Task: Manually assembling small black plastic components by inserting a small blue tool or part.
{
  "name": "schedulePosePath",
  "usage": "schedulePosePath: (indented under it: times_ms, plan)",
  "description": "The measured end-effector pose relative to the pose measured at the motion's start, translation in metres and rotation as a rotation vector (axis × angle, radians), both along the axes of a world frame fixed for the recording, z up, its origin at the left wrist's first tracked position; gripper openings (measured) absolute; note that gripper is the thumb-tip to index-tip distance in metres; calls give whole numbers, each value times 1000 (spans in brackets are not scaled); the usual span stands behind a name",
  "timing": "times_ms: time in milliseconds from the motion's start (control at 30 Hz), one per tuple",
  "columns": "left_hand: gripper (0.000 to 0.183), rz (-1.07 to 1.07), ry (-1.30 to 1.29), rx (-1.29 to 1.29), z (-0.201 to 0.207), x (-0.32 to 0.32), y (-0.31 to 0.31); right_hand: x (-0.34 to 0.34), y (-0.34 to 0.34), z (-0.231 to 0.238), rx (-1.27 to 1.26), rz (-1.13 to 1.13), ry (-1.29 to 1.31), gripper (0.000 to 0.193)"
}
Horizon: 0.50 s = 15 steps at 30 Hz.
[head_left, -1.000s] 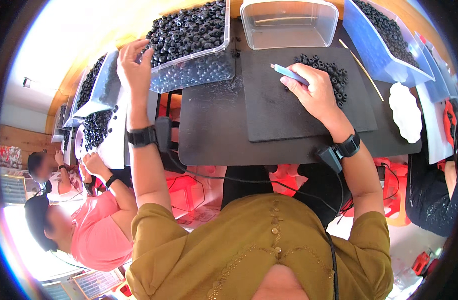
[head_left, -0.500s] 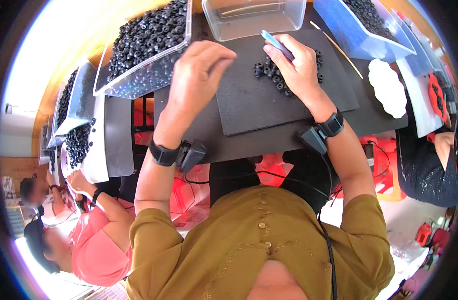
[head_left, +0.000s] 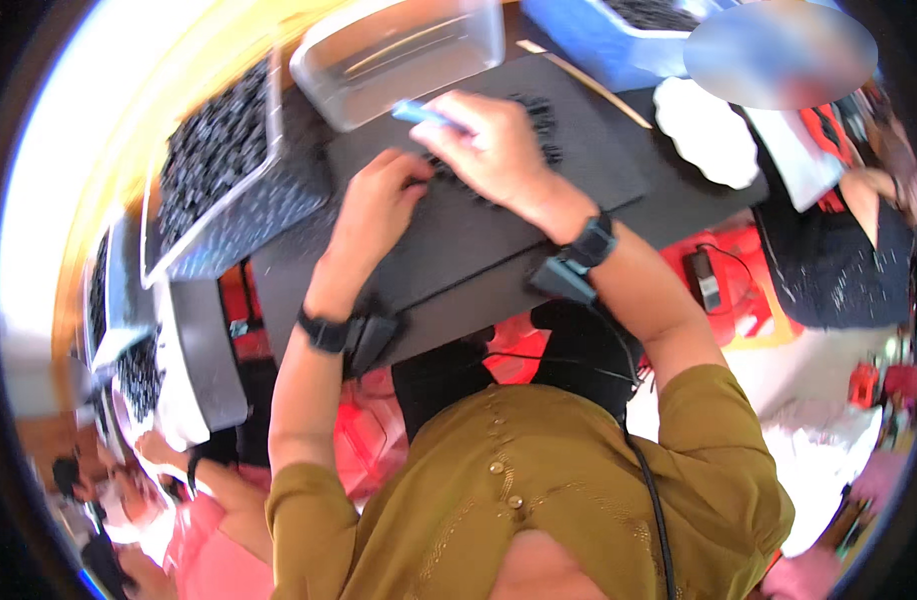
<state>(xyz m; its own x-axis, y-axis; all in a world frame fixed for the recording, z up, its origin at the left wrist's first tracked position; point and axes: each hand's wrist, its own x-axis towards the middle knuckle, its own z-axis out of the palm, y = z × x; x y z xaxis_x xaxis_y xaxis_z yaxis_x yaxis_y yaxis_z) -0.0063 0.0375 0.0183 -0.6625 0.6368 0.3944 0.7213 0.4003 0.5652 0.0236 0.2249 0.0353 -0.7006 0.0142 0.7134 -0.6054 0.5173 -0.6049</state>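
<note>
My right hand (head_left: 501, 150) is closed around a slim light-blue tool (head_left: 427, 115), whose end sticks out past the thumb side. Under and beside that hand, a loose pile of small round black pieces (head_left: 544, 125) lies on a dark flat board (head_left: 594, 165). My left hand (head_left: 374, 210) is just left of it over the board, fingers curled together in a pinch. What those fingertips hold, if anything, is too blurred to make out. The two hands are close together but apart.
A clear bin (head_left: 214, 165) heaped with black pieces stands at the left. A clear tub (head_left: 399, 60) with a thin stick is at the back. To the right are a wooden stick (head_left: 589, 85), a white scalloped item (head_left: 707, 135) and a blue bin (head_left: 609, 45). Co-workers sit at both sides.
The view has swung, shifting the table leftward and tilting it. My left hand has come down to the board, nearer my right hand. The right hand still holds the blue tool.
</note>
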Motion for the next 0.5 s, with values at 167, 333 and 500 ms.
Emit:
schedulePosePath:
  times_ms: [167,333,500]
  plan:
    - [17,101,-231,152,5,11,-8,0,6,-10,11,-34,67,18]
    - [23,60,-546,396,4,18,-17,7,9,-11,10,6,-15,20]
    - [28,14,-627,601,-15,11,-26,12,0,-7,36,157,-16,25]
